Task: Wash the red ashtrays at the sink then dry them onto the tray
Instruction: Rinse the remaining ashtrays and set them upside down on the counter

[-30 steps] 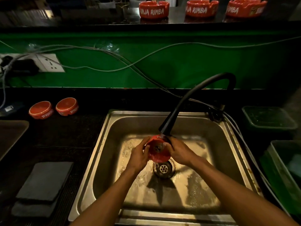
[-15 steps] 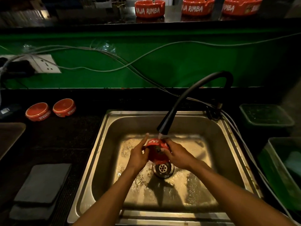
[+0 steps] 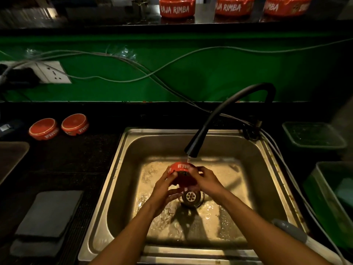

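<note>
Item: steel sink, set into a dark surface, taken as the landmark. Over the basin, just above the drain, a red ashtray is held tilted, its lettered side wall facing up and the lettering upside down. Black curved faucet rises from the sink's back right corner; its nozzle hangs just above the ashtray and a thin stream of water falls onto the ashtray's upper edge. Left hand: forearm enters from the sink's front edge, palm turned inward, fingers curled round the ashtray's left side and underside. Right hand: forearm crosses the basin from the front right, wrist bent inward, fingers curled over the ashtray's right rim. Both hands grip the one ashtray. Left of the sink, at the back of the surface: two upturned red ashtrays, side by side. Further left: the corner of a brown tray. Front left of the sink: stacked grey cloths. Behind the sink, on a raised ledge above a green wall: three upright red ashtrays. Right of the sink: green containers.
</note>
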